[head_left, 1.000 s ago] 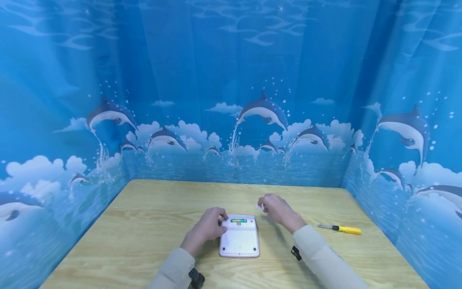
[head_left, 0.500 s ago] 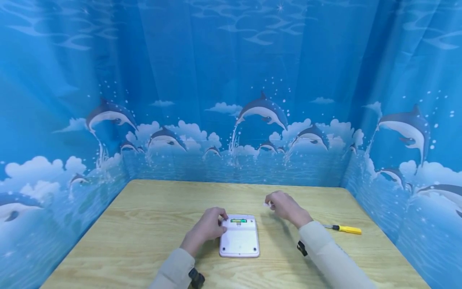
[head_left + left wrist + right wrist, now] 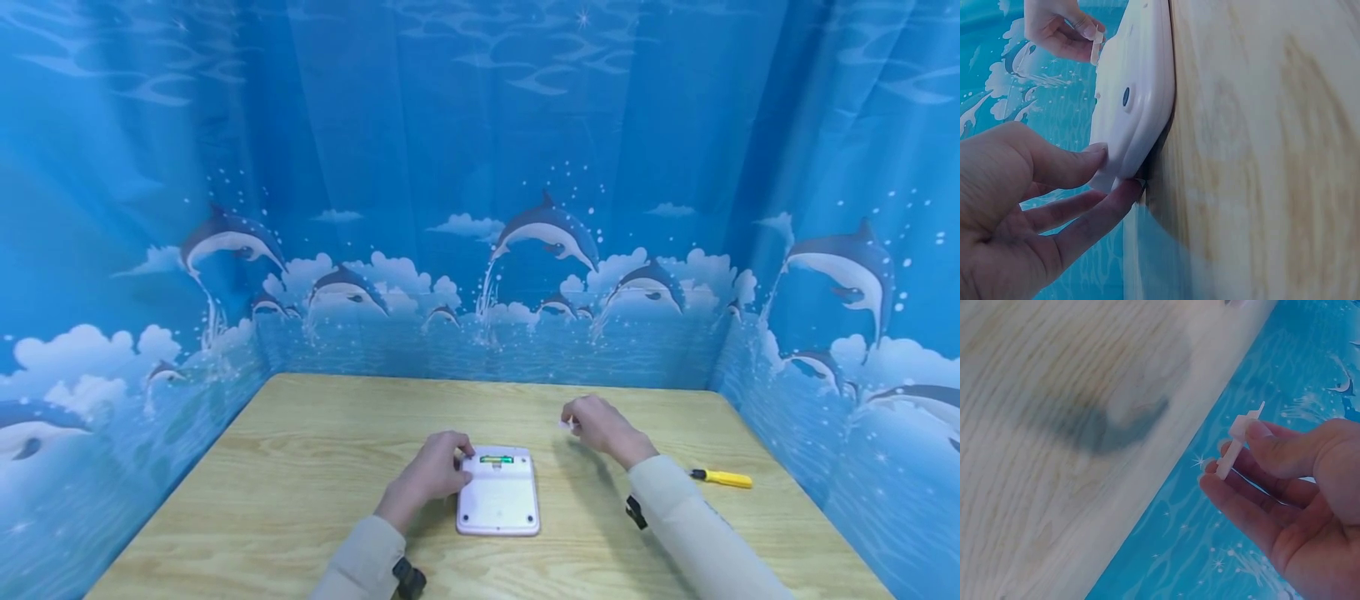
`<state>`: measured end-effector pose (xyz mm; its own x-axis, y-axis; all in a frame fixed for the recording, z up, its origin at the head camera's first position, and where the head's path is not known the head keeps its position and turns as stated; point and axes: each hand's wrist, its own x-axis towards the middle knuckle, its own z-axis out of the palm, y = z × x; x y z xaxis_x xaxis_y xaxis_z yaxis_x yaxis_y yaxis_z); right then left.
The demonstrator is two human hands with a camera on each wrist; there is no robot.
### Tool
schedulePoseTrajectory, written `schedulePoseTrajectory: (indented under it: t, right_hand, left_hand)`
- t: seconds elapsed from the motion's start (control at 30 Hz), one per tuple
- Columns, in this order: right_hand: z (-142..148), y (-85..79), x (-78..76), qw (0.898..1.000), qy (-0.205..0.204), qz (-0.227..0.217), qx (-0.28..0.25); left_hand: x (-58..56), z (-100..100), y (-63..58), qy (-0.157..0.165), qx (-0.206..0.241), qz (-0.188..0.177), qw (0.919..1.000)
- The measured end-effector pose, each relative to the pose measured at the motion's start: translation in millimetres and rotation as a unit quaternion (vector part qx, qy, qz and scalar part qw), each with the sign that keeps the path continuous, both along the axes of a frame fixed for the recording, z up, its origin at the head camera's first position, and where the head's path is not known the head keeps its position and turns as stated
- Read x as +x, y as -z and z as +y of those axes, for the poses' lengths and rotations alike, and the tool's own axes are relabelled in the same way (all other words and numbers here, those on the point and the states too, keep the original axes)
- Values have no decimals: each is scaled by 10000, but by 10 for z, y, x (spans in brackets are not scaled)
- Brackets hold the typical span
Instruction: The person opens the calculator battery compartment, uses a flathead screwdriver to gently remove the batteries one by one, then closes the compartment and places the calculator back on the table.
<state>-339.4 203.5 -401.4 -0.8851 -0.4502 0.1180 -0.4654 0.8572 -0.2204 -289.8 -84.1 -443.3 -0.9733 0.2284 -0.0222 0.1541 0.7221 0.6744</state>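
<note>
A white calculator (image 3: 497,502) lies face down on the table, its small battery bay uncovered and a green battery (image 3: 497,459) seated in it. My left hand (image 3: 429,475) grips the device's upper left edge; in the left wrist view the thumb lies on the back of the calculator (image 3: 1138,94) and a fingertip is at its underside. Off to the right, my right hand (image 3: 602,428) is raised over the table. Between thumb and fingers it pinches a small white battery cover (image 3: 1235,447) with a thin tab, seen edge-on in the right wrist view.
A yellow-handled screwdriver (image 3: 726,479) lies at the right of the wooden table (image 3: 300,467), its shaft hidden behind the right sleeve (image 3: 686,517). Blue curtains (image 3: 450,167) printed with dolphins enclose the table's back and sides.
My right hand has drifted right, away from the calculator, carrying the battery cover, and its sleeve now hides the screwdriver's shaft. The left hand and the calculator have stayed put.
</note>
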Motion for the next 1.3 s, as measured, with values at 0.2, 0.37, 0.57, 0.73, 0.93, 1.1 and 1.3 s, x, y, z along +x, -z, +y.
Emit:
schedulePoseTrajectory:
  t: [0.2,0.37,0.57,0.73,0.93,1.1,1.3]
  right_hand:
    - [62,62,-76,10000,48,-50,-21]
    - [117,105,-123,9999,-38,101,5]
    - [180,153,-127,9999,-88,114,-6]
    - [222,182,-134,10000,16,4,-8]
    - [281,230,-156,9999,107,-30,30]
    - [332,267,-173,9997,202,37,147]
    - [355,291,-183,9984,471,-151,285]
  left_hand:
    - [-8,2,8,-38,-64,34,10000]
    - [-10,4,4,-61,-71,26,10000]
    - [-3,0,3,0,-66,89,9999]
    - [10,6,1,-11,-73,88,9999]
    - [19,12,5,-60,-83,71,9999]
    - [14,15,2,-51,-55,41,10000]
    - [8,13,7,-36,-27,28,10000]
